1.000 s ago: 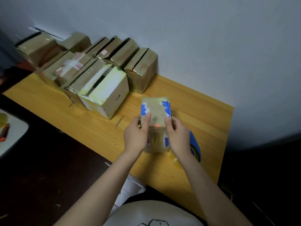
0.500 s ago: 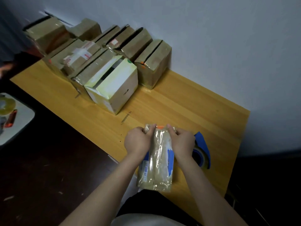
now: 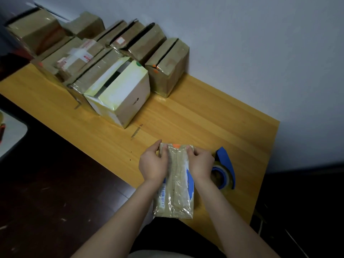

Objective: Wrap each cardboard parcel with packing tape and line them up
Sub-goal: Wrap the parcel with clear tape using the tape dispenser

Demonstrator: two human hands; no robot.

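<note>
A small cardboard parcel, shiny with tape and showing blue print, lies flat at the near edge of the wooden table, its long side pointing toward me. My left hand grips its far left corner and my right hand grips its far right corner, fingers curled over the far end. A blue tape dispenser sits on the table just right of my right hand.
Several taped parcels stand in rows along the wall at the back left, with a white box nearest me. A white tray is at the left edge over dark floor. The table's right end stops near a dark gap.
The parcel went from standing upright, held at its sides, to lying flat toward me; my hands shifted to its far end. The view has tilted down slightly.
</note>
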